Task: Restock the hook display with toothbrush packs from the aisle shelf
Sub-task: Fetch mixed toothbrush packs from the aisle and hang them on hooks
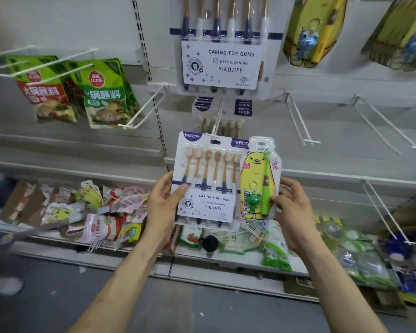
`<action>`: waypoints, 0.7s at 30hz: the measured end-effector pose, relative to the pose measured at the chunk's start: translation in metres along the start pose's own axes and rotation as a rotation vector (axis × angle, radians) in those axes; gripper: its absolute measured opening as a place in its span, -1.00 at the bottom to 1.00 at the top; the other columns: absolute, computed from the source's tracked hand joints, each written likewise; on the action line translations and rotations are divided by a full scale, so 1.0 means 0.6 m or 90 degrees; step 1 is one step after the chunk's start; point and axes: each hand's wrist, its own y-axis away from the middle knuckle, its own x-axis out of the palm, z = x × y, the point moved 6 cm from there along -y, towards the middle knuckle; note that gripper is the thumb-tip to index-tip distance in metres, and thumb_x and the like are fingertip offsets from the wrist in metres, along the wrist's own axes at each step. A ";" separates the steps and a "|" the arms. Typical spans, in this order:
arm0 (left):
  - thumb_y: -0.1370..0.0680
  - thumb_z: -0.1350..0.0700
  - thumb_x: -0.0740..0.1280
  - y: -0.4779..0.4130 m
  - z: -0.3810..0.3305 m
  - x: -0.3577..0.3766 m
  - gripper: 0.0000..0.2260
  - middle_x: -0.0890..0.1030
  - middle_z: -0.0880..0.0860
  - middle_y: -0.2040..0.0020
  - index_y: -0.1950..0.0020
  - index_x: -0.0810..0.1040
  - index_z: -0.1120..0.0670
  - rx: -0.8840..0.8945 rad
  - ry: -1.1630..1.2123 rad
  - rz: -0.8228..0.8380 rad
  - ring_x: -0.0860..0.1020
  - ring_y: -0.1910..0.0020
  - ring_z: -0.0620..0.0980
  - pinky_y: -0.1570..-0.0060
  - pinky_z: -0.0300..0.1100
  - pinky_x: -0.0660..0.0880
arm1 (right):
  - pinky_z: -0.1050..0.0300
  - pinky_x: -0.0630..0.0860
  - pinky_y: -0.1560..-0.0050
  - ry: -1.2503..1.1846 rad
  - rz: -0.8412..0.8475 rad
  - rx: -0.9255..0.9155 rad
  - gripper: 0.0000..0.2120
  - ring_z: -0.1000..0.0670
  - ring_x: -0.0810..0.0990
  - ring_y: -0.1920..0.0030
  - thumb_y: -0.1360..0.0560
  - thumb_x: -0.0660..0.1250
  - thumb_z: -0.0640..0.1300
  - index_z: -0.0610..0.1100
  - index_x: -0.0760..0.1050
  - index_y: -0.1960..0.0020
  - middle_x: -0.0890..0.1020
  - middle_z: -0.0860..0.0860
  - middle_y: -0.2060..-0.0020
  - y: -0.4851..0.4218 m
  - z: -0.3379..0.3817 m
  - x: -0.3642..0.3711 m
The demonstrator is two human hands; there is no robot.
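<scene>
Left hand (165,203): pinches the six-brush pack (207,183) at its left edge, thumb on the front, fingers behind. The pack is upright, face toward the camera.

Right hand (293,210): pinches the yellow child's toothbrush pack (259,181) at its right edge, thumb on the front and fingers curled behind. This pack overlaps the right edge of the six-brush pack.

Wire hook (217,123): directly above the left hand's pack, its tip at the pack's top edge. I cannot tell whether it has entered the hang hole.

More six-brush packs hang behind on that hook, and another hanging pack (222,61) is higher up. Bare hooks (300,123) are above the right hand. The aisle shelf (228,260) below both hands holds loose packets.
</scene>
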 end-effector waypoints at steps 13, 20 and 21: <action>-0.58 0.26 0.46 0.010 0.011 -0.013 -0.62 0.71 0.05 -0.23 -0.36 0.56 0.02 -0.004 0.045 0.012 0.71 -0.15 0.02 0.00 -0.05 0.70 | -0.41 0.66 -0.03 -0.049 0.012 0.022 -0.63 -0.27 0.68 -0.19 -0.62 0.17 -0.47 -0.16 0.49 -0.32 0.70 -0.14 -0.10 -0.004 -0.014 -0.008; -0.58 0.28 0.44 0.000 0.009 -0.009 -0.63 0.72 0.07 -0.21 -0.36 0.56 0.05 0.002 0.063 0.020 0.71 -0.16 0.09 0.03 -0.07 0.69 | -0.29 0.69 0.06 -0.064 0.029 0.022 -0.64 -0.22 0.71 -0.15 -0.64 0.16 -0.47 -0.18 0.47 -0.34 0.71 -0.14 -0.11 -0.002 -0.013 -0.006; -0.58 0.27 0.45 0.001 0.011 -0.008 -0.63 0.72 0.07 -0.21 -0.36 0.56 0.04 0.001 0.063 0.023 0.71 -0.16 0.09 0.02 -0.06 0.69 | -0.30 0.69 0.04 -0.065 0.029 0.024 -0.64 -0.23 0.70 -0.16 -0.63 0.16 -0.47 -0.18 0.47 -0.34 0.70 -0.15 -0.12 -0.002 -0.014 -0.007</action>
